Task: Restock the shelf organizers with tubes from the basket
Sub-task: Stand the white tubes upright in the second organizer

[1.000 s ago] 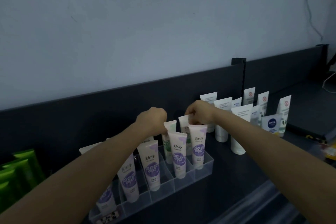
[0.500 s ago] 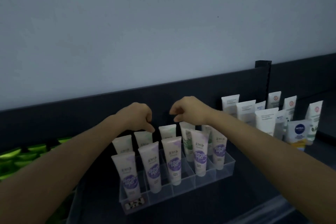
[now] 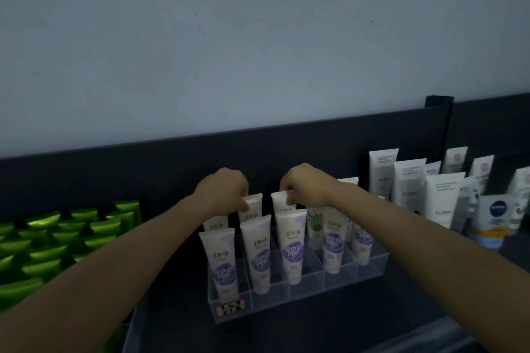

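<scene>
A clear acrylic organizer (image 3: 304,294) stands on the dark shelf, its compartments holding several upright white tubes with purple labels (image 3: 292,246). My left hand (image 3: 225,190) pinches the top edge of a back-row white tube (image 3: 253,205). To its right, my right hand (image 3: 305,185) pinches the top of another back-row tube (image 3: 279,203). A green-printed tube (image 3: 314,225) stands further right in the back row. The basket is out of view.
Rows of shiny green tubes (image 3: 63,241) fill the shelf to the left. White tubes and a blue-logo tube (image 3: 497,216) stand to the right. A dark back panel (image 3: 143,169) runs behind the shelf, under a pale wall.
Both hands have dropped from just above the back row onto two tube tops and now pinch them. The view has shifted, so the organizer appears more centred.
</scene>
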### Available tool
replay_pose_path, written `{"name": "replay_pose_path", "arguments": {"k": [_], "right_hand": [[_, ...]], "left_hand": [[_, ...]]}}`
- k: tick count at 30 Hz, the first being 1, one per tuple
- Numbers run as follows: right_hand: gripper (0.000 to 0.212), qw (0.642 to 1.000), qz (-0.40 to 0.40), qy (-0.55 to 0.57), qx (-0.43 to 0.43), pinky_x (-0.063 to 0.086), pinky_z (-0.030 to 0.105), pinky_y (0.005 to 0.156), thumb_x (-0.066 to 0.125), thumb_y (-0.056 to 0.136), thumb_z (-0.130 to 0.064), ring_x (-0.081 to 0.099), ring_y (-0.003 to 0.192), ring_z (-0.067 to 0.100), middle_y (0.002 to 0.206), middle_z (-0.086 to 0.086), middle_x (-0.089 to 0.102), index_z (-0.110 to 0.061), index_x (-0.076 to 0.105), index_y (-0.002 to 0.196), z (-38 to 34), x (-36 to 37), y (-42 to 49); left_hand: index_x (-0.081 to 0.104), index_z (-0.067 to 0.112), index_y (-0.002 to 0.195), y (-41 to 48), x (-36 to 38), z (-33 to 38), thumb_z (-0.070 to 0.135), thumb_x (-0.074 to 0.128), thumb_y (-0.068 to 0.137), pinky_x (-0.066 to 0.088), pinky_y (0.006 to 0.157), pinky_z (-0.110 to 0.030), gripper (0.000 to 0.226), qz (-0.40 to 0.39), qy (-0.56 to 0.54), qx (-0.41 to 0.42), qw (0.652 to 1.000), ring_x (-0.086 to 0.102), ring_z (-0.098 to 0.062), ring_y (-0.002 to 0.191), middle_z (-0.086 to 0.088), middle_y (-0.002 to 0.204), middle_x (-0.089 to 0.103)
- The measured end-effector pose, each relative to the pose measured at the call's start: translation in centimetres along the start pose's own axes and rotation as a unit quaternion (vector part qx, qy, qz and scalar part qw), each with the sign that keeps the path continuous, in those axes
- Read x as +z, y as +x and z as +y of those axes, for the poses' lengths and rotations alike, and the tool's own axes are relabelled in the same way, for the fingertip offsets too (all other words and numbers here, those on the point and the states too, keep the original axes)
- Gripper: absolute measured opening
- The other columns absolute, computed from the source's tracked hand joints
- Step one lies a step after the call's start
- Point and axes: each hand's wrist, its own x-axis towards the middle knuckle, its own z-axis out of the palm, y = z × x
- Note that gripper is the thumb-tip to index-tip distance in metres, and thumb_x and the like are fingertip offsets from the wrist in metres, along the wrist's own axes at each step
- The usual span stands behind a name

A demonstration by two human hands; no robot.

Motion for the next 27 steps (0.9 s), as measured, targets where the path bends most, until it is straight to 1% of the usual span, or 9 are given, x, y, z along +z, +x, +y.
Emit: {"name": "replay_pose_path", "arguments": {"k": [3, 4, 7, 9, 11, 14, 17, 21, 27], "right_hand": [[0.008, 1.0, 0.003, 0.003, 0.002, 0.053, 0.033, 0.07, 0.064, 0.082, -0.011, 0.06, 0.08, 0.018, 0.086, 0.0, 0.061, -0.012, 0.068, 0.089, 0.0, 0.2, 0.1], [0.009, 1.0, 0.002, 0.003, 0.004, 0.053, 0.033, 0.071, 0.064, 0.082, -0.011, 0.06, 0.081, 0.018, 0.087, 0.0, 0.062, -0.012, 0.068, 0.09, 0.1, 0.2, 0.1], [0.019, 1.0, -0.004, 0.013, 0.007, 0.054, 0.033, 0.078, 0.065, 0.083, -0.014, 0.061, 0.088, 0.017, 0.102, 0.002, 0.066, -0.013, 0.068, 0.101, 0.0, -0.1, 0.0], [0.029, 1.0, -0.003, 0.019, 0.005, 0.052, 0.031, 0.084, 0.066, 0.084, -0.017, 0.061, 0.096, 0.017, 0.11, 0.002, 0.064, -0.013, 0.064, 0.113, -0.2, -0.5, -0.2], [0.035, 0.999, 0.017, 0.028, -0.006, 0.051, 0.032, 0.09, 0.066, 0.086, -0.019, 0.06, 0.102, 0.018, 0.114, 0.003, 0.063, -0.012, 0.06, 0.12, -0.7, -1.2, -0.4], [0.033, 0.996, 0.053, 0.056, -0.037, 0.052, 0.033, 0.089, 0.065, 0.087, -0.024, 0.06, 0.099, 0.016, 0.11, 0.002, 0.065, -0.015, 0.061, 0.118, -2.4, -2.1, -0.7], [0.029, 0.995, 0.038, 0.063, -0.074, 0.053, 0.033, 0.085, 0.064, 0.087, -0.029, 0.061, 0.094, 0.013, 0.105, 0.0, 0.065, -0.018, 0.064, 0.113, -4.5, -2.0, -1.0], [0.023, 0.993, 0.016, 0.066, -0.101, 0.054, 0.034, 0.084, 0.064, 0.087, -0.029, 0.062, 0.091, 0.011, 0.103, -0.001, 0.067, -0.016, 0.068, 0.106, -6.1, -1.2, -1.4], [0.021, 0.993, 0.012, 0.062, -0.103, 0.053, 0.032, 0.084, 0.062, 0.088, -0.029, 0.061, 0.092, 0.012, 0.103, -0.001, 0.066, -0.016, 0.068, 0.104, -6.2, -0.7, -1.5]], "left_hand": [[0.062, 0.022, 0.081, -0.2, -0.2, 0.0, 0.029, 0.071, 0.08, 0.056, 0.072, -0.031, 0.012, -0.01, -0.001, -0.003, 1.0, 0.061, -0.011, 0.077, 0.003, 0.087, 0.064], [0.061, 0.022, 0.08, -0.3, -0.3, -0.1, 0.03, 0.071, 0.08, 0.055, 0.071, -0.031, 0.013, -0.015, -0.002, -0.004, 1.0, 0.06, -0.011, 0.077, 0.002, 0.088, 0.064], [0.062, 0.021, 0.081, -0.7, -0.4, -0.3, 0.034, 0.073, 0.078, 0.055, 0.071, -0.031, 0.018, -0.022, -0.024, -0.009, 0.999, 0.06, -0.01, 0.079, 0.003, 0.089, 0.064], [0.066, 0.018, 0.091, -1.1, -0.6, -0.7, 0.037, 0.075, 0.076, 0.055, 0.075, -0.033, 0.025, -0.02, -0.047, -0.013, 0.999, 0.061, -0.011, 0.082, 0.003, 0.092, 0.065], [0.066, 0.016, 0.1, -1.7, -1.2, -1.3, 0.037, 0.075, 0.076, 0.054, 0.079, -0.033, 0.033, -0.014, -0.061, -0.017, 0.998, 0.06, -0.012, 0.088, 0.004, 0.097, 0.065], [0.064, 0.016, 0.106, -2.6, -1.8, -2.5, 0.034, 0.076, 0.076, 0.053, 0.082, -0.031, 0.037, -0.026, -0.058, -0.027, 0.998, 0.059, -0.012, 0.091, 0.003, 0.101, 0.063], [0.064, 0.016, 0.105, -3.3, -1.4, -3.4, 0.028, 0.074, 0.077, 0.054, 0.082, -0.033, 0.032, -0.052, -0.031, -0.04, 0.997, 0.059, -0.013, 0.091, 0.003, 0.102, 0.062], [0.067, 0.018, 0.094, -3.5, -0.4, -3.8, 0.023, 0.071, 0.08, 0.056, 0.078, -0.036, 0.015, -0.032, -0.017, -0.047, 0.998, 0.061, -0.013, 0.084, 0.001, 0.095, 0.064], [0.067, 0.019, 0.097, -3.9, -0.1, -4.0, 0.023, 0.068, 0.082, 0.056, 0.077, -0.035, 0.015, -0.008, -0.005, -0.048, 0.999, 0.061, -0.012, 0.083, 0.002, 0.095, 0.064]]}}
